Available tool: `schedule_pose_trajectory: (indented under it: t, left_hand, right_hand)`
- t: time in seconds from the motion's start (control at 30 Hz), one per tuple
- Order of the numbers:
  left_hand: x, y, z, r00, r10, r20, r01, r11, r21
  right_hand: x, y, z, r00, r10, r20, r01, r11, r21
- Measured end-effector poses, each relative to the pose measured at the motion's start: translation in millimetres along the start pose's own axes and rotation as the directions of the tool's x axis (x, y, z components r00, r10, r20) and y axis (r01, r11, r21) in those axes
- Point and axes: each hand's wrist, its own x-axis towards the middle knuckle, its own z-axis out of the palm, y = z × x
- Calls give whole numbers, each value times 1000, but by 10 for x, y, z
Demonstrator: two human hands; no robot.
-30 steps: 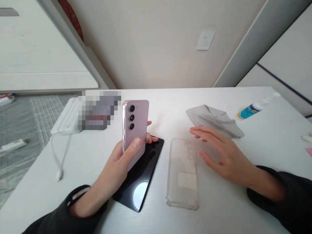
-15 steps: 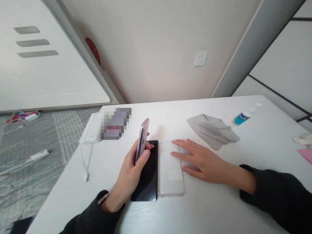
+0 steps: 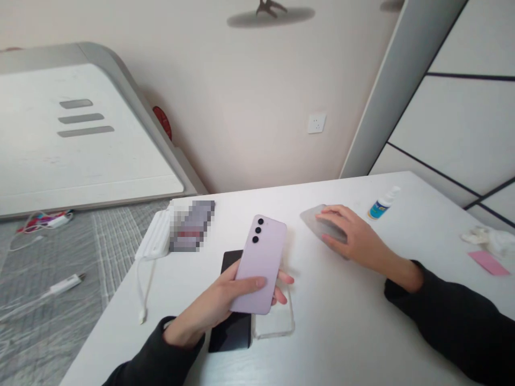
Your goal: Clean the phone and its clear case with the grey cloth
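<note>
My left hand (image 3: 225,295) is closed around a light purple smartphone (image 3: 263,262), thumb across its back, with three camera lenses facing up. Beneath the phone, partly covered, lie a black-screened device (image 3: 231,332) and a clear phone case (image 3: 277,324), side by side on the white table (image 3: 341,332). My right hand (image 3: 352,233) is over a grey cloth (image 3: 311,217), fingers curved and apart. The hand hides much of the cloth; whether the fingertips press on it is hard to see.
A small spray bottle (image 3: 379,208) stands behind my right hand. At the right edge are a pink paper (image 3: 488,263) and crumpled white tissue (image 3: 493,238). On the left lie a white power bank-like block (image 3: 156,236) with a cable (image 3: 141,313) and a blurred-out item (image 3: 193,228).
My left hand has turned the phone from edge-on to back-up and moved it right, over the case. My right hand has left the case and gone to the cloth. The view has tilted up.
</note>
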Motion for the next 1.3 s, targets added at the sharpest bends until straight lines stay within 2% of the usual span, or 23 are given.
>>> schedule_pose_trajectory:
  t: [0.1, 0.23, 0.43, 0.6, 0.67, 0.7, 0.8, 0.87, 0.93, 1.0, 1.1, 1.3]
  left_hand:
    - [142, -22, 97, 999, -48, 17, 48, 999, 9]
    - [282, -48, 170, 996, -92, 2, 91, 988, 126]
    - [399, -83, 294, 999, 31, -30, -16, 906, 424]
    - [363, -180, 505, 990, 131, -51, -80, 823, 562]
    - [322, -309, 601, 979, 194, -68, -93, 713, 695]
    - [301, -396, 650, 969, 236, -66, -94, 609, 788]
    - [258, -678, 804, 935, 352, 32, -97, 168, 981]
    - [260, -812, 903, 866, 482, 131, -104, -84, 991]
    - [290, -876, 981, 790, 589, 172, -50, -218, 975]
    - [337, -898, 1031, 747, 647, 152, 23, -255, 967]
    - [409, -924, 1068, 729, 675, 115, 84, -254, 963]
    - [496, -947, 1103, 706, 705, 62, 154, -239, 959]
  right_hand:
    - [-37, 268, -53, 999, 33, 39, -32, 999, -23]
    - [-77, 344, -54, 995, 32, 98, -31, 999, -9]
    - [-53, 311, -186, 996, 89, -7, -89, 995, 49]
    - [-98, 203, -108, 994, 45, 100, -49, 998, 36]
    - [-108, 190, -29, 992, 49, 116, -53, 998, 29]
    - [-110, 196, 1, 992, 60, 110, -64, 997, 32]
    - [-114, 228, 21, 990, 123, 62, -127, 989, 73]
    - [-136, 231, -16, 980, 197, 9, -197, 973, 122]
    - [-175, 202, -62, 957, 286, -50, -273, 945, 179]
    - [-222, 140, -89, 931, 352, -90, -324, 917, 234]
    - [-282, 5, -85, 922, 378, -88, -339, 894, 293]
    - [-355, -310, -81, 962, 274, -4, -260, 916, 306]
